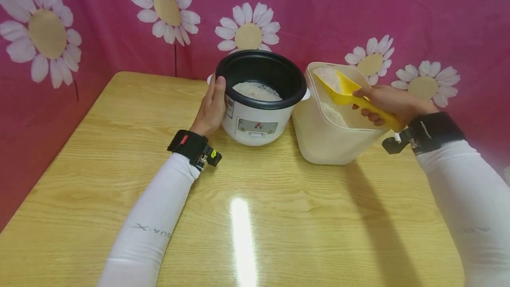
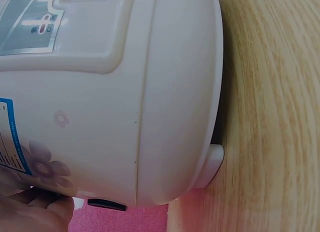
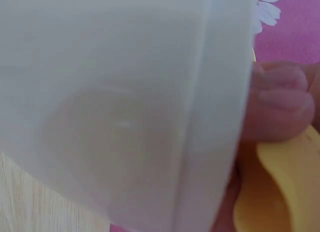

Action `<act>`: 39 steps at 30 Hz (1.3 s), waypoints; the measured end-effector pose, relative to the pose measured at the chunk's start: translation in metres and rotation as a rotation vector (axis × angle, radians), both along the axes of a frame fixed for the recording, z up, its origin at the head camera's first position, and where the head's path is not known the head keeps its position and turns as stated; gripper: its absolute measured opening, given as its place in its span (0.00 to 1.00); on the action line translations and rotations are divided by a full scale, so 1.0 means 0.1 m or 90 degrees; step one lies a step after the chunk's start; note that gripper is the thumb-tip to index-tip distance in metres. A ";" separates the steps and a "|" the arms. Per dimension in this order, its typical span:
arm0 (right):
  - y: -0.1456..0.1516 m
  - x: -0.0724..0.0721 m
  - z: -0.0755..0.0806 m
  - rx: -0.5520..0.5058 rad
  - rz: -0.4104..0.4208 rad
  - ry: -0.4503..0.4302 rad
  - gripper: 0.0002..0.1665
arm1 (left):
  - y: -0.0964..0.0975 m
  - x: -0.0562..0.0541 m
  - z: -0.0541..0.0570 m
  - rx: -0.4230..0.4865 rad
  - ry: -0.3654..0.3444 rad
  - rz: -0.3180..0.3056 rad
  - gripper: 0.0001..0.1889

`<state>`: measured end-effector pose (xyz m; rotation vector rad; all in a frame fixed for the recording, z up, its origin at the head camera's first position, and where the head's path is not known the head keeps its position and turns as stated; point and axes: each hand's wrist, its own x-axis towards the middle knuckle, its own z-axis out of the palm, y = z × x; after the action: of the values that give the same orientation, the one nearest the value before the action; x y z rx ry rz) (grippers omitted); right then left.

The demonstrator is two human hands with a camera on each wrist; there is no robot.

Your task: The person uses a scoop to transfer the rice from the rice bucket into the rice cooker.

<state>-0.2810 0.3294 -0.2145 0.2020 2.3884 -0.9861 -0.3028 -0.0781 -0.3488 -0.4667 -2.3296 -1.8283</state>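
One round white plastic rice cooker point(image 1: 255, 114) with a black inner pot point(image 1: 260, 67) stands at 12 o'clock on a yellow-brown wood-grain table point(image 1: 255, 180), white rice grains point(image 1: 256, 91) covering part of the pot's floor. The person's bare left hand point(image 1: 211, 110) rests against the cooker's 9 o'clock side and reaches up to the dark rim; whether its fingers are curled I cannot tell. Just beside the cooker, toward 3 o'clock, stands a deep translucent off-white plastic tub point(image 1: 322, 143) with more rice point(image 1: 334, 115) inside. The bare right hand point(image 1: 386, 103), well apart from the left, is wrapped around the handle of a bright yellow plastic scoop point(image 1: 347, 85). The scoop's head points from the hand toward 10 o'clock, over the tub's opening, carrying a heap of rice point(image 1: 328, 78); the handle's end emerges toward 4 o'clock. From 9 through 12 to 3 o'clock hangs a magenta cloth point(image 1: 311, 3) printed with white, yellow-centred daisies point(image 1: 248, 36).
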 end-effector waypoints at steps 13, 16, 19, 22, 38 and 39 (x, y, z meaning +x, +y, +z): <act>-0.01 0.07 0.07 -0.016 -0.013 0.024 0.25 | 0.00 -0.01 -0.01 -0.009 0.001 -0.002 0.33; -0.04 0.08 0.09 -0.016 -0.009 0.029 0.25 | 0.00 0.00 -0.01 -0.009 0.000 -0.004 0.33; -0.09 0.09 0.12 -0.020 -0.006 0.036 0.25 | 0.00 0.01 0.00 -0.010 -0.004 -0.003 0.34; -0.17 0.10 0.15 -0.021 -0.001 0.039 0.25 | 0.00 0.01 0.00 -0.012 -0.004 -0.001 0.34; -0.71 0.12 0.34 -0.008 0.064 0.079 0.25 | -0.01 -0.01 0.00 -0.007 0.002 -0.003 0.34; -0.74 0.12 0.35 -0.007 0.068 0.083 0.25 | -0.01 -0.01 0.00 -0.007 0.001 -0.003 0.34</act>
<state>-0.2694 0.2550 -0.1795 0.0062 2.4826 -0.9894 -0.3041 -0.0789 -0.3492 -0.4758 -2.3408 -1.8177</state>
